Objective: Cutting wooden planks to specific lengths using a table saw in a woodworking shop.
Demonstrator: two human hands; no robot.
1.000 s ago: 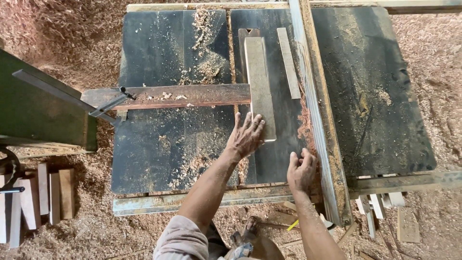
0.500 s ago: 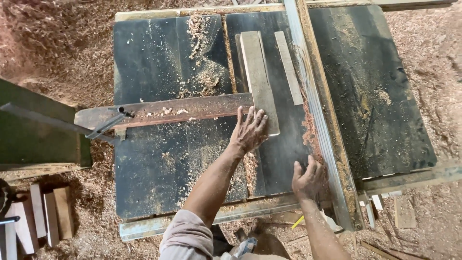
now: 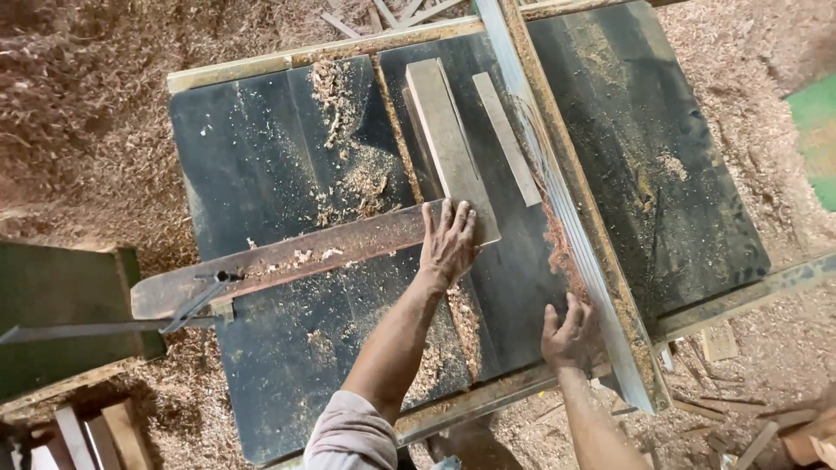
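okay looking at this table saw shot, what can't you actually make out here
- Saw blade: not discernible in the head view; the wooden board and sawdust cover the slot area.
- Near end of the board: hidden under the left hand.
- Right hand fingertips: whether they touch the metal fence rail is unclear, motion blur there.
- Stacked wood pieces: cut off by the bottom-left edge.
- Green object: cut off at the right edge, kind unknown.

Bare forearms, light grey rolled sleeve (image 3: 353, 433), bare hands

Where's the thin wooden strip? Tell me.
In the head view, the thin wooden strip lies on the saw table, between the wider board and the metal fence.
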